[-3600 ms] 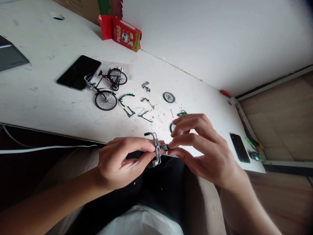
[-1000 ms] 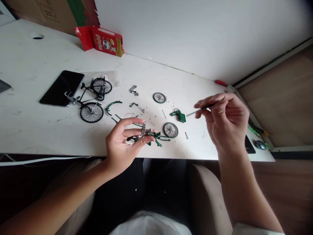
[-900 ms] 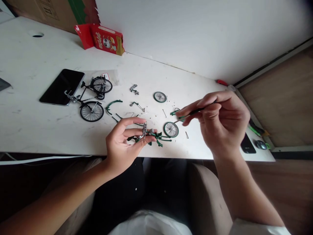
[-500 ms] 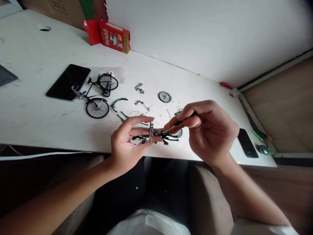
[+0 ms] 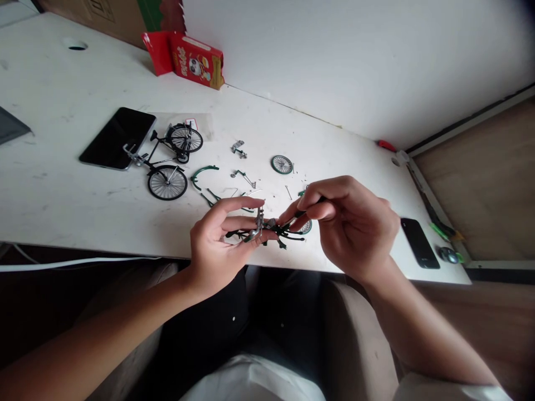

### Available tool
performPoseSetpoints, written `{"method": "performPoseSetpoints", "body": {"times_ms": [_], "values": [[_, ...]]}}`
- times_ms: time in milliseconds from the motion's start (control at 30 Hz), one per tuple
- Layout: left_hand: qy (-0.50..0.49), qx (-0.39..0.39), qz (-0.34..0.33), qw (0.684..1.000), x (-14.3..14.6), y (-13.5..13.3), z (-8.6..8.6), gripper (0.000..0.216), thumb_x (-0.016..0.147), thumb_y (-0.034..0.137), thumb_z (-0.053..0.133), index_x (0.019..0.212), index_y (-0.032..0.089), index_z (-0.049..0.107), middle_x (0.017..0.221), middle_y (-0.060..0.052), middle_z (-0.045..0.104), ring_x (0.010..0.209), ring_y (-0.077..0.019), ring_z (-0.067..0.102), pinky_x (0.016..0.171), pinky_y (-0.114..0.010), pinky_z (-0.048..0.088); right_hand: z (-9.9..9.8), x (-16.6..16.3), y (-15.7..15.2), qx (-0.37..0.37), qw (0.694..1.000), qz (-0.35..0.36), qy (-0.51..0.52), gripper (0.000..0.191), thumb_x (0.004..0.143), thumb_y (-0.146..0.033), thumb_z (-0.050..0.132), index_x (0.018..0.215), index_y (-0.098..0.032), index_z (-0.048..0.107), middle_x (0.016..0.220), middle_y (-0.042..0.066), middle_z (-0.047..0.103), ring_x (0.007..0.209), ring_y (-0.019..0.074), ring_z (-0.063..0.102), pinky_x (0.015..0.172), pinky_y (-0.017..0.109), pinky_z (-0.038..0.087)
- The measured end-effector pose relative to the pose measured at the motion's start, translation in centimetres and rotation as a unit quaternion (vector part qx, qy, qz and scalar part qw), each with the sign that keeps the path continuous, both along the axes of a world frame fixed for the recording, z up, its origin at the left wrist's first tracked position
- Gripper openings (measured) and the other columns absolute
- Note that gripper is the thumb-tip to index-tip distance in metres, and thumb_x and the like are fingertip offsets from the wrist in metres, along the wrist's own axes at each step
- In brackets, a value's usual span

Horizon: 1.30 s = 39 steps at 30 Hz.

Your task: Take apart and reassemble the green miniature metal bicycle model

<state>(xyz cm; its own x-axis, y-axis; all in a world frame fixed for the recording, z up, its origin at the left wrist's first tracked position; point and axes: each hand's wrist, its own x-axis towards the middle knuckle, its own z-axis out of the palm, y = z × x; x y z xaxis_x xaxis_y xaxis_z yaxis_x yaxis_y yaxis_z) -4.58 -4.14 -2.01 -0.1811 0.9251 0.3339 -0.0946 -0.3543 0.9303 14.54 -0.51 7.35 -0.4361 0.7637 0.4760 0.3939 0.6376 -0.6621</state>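
Observation:
Above the table's front edge, my left hand [image 5: 221, 245] is closed on a dark green model bicycle frame [image 5: 288, 234] with silver handlebars [image 5: 259, 223]. My right hand [image 5: 351, 228] pinches a thin dark screwdriver [image 5: 307, 208], whose tip points down at the frame beside the handlebars. Whether the tip touches a screw is too small to tell. Behind my right fingers a green-rimmed wheel [image 5: 307, 225] shows in part. Farther back lie another loose wheel [image 5: 282, 164], a curved green mudguard [image 5: 203, 175], a small pedal part [image 5: 239, 148] and several tiny pieces.
A whole black model bicycle [image 5: 167, 159] lies at the left, partly over a dark tablet [image 5: 117, 139]. A red box [image 5: 198, 61] stands by the wall. At the right are a black phone [image 5: 419, 243] and a small round dark object [image 5: 448, 254].
My right hand has shifted slightly left with the screwdriver, bringing it closer to the frame. The left hand keeps its hold and hardly moves.

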Motion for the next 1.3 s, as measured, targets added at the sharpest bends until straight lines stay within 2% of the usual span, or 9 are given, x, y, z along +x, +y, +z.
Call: {"method": "performPoseSetpoints", "body": {"times_ms": [133,367,633,867,1033,1300], "values": [[0.004,0.001,0.001,1.0,0.0,0.0,-0.1,0.049,0.078,0.023,0.099,0.12,0.022,0.073,0.114,-0.007,0.084,0.085,-0.0227,0.085,0.086,-0.033,0.073,0.3,0.1,0.0,0.017,1.0,0.006,-0.022,0.024,0.112,-0.016,0.048,0.107,-0.028,0.068,0.085,-0.002,0.079,0.072,0.0159,0.08,0.061,0.029,0.067],[-0.003,0.011,-0.01,1.0,0.1,-0.1,-0.2,0.045,0.081,0.017,0.096,0.119,0.021,0.073,0.116,-0.007,0.084,0.088,-0.0225,0.086,0.083,-0.029,0.073,0.7,0.1,0.2,0.026,0.999,0.025,-0.037,0.026,0.105,-0.004,0.049,0.103,-0.024,0.065,0.084,-0.003,0.079,0.069,0.0132,0.08,0.06,0.024,0.065],[-0.004,0.02,-0.014,1.0,0.1,-0.2,0.2,0.046,0.078,0.009,0.095,0.117,0.02,0.073,0.113,-0.006,0.084,0.085,-0.0217,0.086,0.075,-0.023,0.072,0.5,-0.1,0.1,0.016,0.999,0.03,0.007,0.016,0.11,-0.017,0.055,0.101,-0.024,0.067,0.085,-0.001,0.08,0.066,0.0133,0.079,0.055,0.023,0.063],[-0.011,0.01,-0.008,1.0,0.1,-0.5,0.5,0.048,0.076,0.008,0.096,0.116,0.02,0.073,0.113,-0.007,0.084,0.083,-0.0217,0.086,0.075,-0.026,0.073,-0.3,0.7,0.4,-0.007,0.994,0.065,0.085,0.013,0.111,-0.032,0.059,0.106,-0.027,0.071,0.084,0.0,0.079,0.074,0.0194,0.082,0.057,0.03,0.068],[-0.014,-0.013,-0.008,1.0,0.1,-0.8,1.0,0.048,0.073,0.01,0.099,0.112,0.019,0.073,0.112,-0.008,0.084,0.083,-0.0221,0.086,0.072,-0.025,0.072,0.2,1.4,0.5,-0.028,0.995,0.07,0.072,0.015,0.109,-0.039,0.062,0.107,-0.03,0.074,0.086,0.002,0.08,0.076,0.0221,0.082,0.061,0.035,0.069],[-0.009,-0.01,-0.013,1.0,0.1,-1.2,1.4,0.042,0.077,0.006,0.095,0.11,0.019,0.073,0.101,-0.005,0.086,0.086,-0.0231,0.086,0.074,-0.024,0.073,1.2,1.7,0.3,0.041,0.998,0.011,0.036,0.016,0.101,-0.039,0.078,0.096,-0.023,0.08,0.078,0.003,0.082,0.061,0.0171,0.078,0.052,0.028,0.061]]}}
